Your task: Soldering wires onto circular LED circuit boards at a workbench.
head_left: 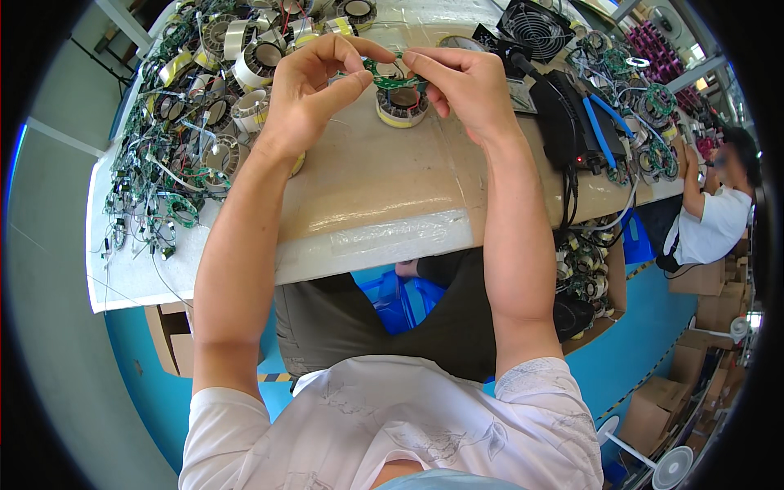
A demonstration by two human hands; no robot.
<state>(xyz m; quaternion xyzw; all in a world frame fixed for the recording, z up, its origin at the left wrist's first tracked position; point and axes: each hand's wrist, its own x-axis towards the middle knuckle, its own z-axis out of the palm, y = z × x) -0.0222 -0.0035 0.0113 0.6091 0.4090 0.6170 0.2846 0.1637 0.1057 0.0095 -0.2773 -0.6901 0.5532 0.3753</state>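
Over the table's far middle, a small green circuit board (395,82) with a rounded edge is between my two hands. My left hand (314,94) has its thumb and curled index finger closed at the board's left side. From the right, my right hand (467,88) pinches thumb and fingertips together at the board's upper right edge; whether a wire is also in that pinch is too small to tell. Just below the board, a round motor stator (402,109) with a yellow band round its base stands on the brown cardboard sheet (392,171), partly covered by the board.
Wired boards and stators (216,110) lie heaped at the left. To the right are a black box (572,122) with cables, blue-handled pliers (600,135), a black fan (535,31) and more wired boards (653,106). A co-worker (719,212) sits at the far right.
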